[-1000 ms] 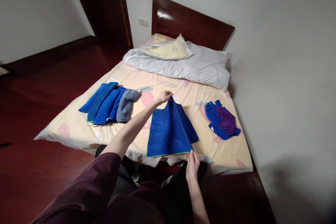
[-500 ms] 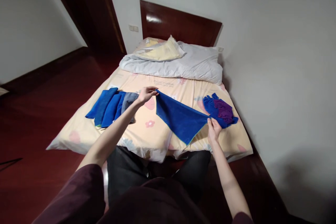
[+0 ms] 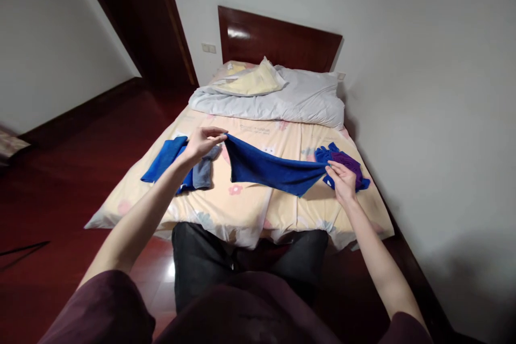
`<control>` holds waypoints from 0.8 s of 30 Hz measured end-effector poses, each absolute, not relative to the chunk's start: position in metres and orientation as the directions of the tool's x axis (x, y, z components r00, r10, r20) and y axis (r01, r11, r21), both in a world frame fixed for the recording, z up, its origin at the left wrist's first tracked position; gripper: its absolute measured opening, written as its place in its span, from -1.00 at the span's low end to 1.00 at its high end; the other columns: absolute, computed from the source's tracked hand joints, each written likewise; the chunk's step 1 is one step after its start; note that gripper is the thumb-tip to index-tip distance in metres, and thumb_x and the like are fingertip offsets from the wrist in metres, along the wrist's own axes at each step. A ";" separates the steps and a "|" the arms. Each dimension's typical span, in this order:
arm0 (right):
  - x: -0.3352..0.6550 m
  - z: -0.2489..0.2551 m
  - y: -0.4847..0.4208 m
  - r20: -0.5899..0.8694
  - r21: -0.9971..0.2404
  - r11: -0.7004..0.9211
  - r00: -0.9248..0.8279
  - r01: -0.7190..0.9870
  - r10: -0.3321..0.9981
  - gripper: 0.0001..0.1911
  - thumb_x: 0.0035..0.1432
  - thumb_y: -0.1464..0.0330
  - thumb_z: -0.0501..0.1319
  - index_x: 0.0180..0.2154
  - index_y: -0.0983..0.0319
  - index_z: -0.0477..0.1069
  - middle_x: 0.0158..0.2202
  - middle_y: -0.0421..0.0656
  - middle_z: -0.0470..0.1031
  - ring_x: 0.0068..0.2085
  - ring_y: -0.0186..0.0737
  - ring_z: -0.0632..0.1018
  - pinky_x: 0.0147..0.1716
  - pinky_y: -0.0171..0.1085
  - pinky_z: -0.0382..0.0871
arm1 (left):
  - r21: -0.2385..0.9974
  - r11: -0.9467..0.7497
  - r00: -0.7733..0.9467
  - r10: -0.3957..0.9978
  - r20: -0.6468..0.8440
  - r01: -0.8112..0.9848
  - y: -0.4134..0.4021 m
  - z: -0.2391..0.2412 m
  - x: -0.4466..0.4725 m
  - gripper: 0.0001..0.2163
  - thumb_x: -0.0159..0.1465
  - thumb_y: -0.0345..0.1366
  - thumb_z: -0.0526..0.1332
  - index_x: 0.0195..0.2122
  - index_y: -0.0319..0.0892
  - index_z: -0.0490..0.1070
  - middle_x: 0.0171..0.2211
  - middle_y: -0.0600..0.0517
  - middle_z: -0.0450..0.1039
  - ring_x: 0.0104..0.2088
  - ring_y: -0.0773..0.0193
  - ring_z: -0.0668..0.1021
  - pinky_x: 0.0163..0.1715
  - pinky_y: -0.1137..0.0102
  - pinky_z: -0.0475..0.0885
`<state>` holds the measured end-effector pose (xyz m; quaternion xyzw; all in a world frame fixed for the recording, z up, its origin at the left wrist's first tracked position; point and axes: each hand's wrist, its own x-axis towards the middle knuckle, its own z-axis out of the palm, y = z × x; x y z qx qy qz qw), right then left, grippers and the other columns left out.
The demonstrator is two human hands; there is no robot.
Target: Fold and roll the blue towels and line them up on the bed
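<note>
A blue towel (image 3: 270, 166) hangs stretched between my hands over the bed, sagging a little in the middle. My left hand (image 3: 205, 142) pinches its upper left corner; my right hand (image 3: 342, 180) grips the corner at the right. Below and beyond my left forearm lie folded blue towels (image 3: 166, 158) and a folded grey one (image 3: 203, 169), partly hidden by that arm. A crumpled heap of blue cloth (image 3: 322, 154) with a purple cloth (image 3: 350, 165) on it lies just behind my right hand.
The bed (image 3: 242, 215) has a patterned cream sheet. A bunched pale quilt (image 3: 310, 97) lies near the dark wooden headboard (image 3: 282, 35). White wall (image 3: 435, 91) runs close along the right side; dark red floor (image 3: 100, 172) spreads to the left.
My hands have moved farther apart, the left one leftward and the right one up and rightward. The blue towel is pulled wider, and its lower edge has swung up.
</note>
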<state>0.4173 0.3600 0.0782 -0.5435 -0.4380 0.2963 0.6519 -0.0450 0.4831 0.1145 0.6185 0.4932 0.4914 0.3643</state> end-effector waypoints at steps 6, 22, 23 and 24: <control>0.426 0.083 0.367 0.083 -0.996 0.093 0.358 -0.013 0.930 -0.40 -0.34 0.16 0.65 -0.20 0.28 0.67 -0.27 -0.03 0.68 -0.34 -0.30 0.58 -0.37 -0.34 0.43 | 0.967 -0.139 0.026 0.990 0.136 0.216 0.474 0.117 -0.069 -0.49 -0.09 0.01 0.56 -0.18 -0.21 0.67 -0.27 -0.08 0.65 -0.17 0.07 0.66 -0.14 0.30 0.57; 0.396 0.062 0.498 0.000 -0.999 -0.019 0.423 0.042 0.906 -0.51 -0.28 0.33 0.58 -0.21 0.26 0.62 -0.22 -0.08 0.64 -0.51 -0.47 0.37 -0.63 -0.47 0.16 | 0.991 -0.013 -0.083 0.996 0.024 0.131 0.574 0.071 -0.040 -0.67 -0.21 -0.29 0.55 -0.37 -0.25 0.64 -0.48 -0.03 0.56 -0.41 0.28 0.51 -0.36 0.42 0.36; 0.396 0.063 0.501 0.030 -0.999 0.015 0.434 0.038 0.900 -0.51 -0.29 0.33 0.58 -0.21 0.26 0.62 -0.22 -0.10 0.64 -0.49 -0.46 0.39 -0.61 -0.48 0.19 | 0.993 -0.051 -0.086 0.994 0.060 0.103 0.576 0.070 -0.037 -0.67 -0.20 -0.29 0.54 -0.37 -0.25 0.64 -0.47 -0.03 0.57 -0.40 0.29 0.51 -0.34 0.43 0.36; 0.396 0.063 0.504 0.062 -0.998 0.055 0.443 0.029 0.894 -0.51 -0.29 0.33 0.58 -0.21 0.26 0.61 -0.24 -0.11 0.64 -0.46 -0.45 0.41 -0.58 -0.49 0.23 | 0.993 -0.097 -0.090 0.991 0.103 0.073 0.577 0.069 -0.036 -0.67 -0.19 -0.29 0.53 -0.36 -0.24 0.64 -0.45 -0.03 0.58 -0.39 0.30 0.52 -0.32 0.43 0.37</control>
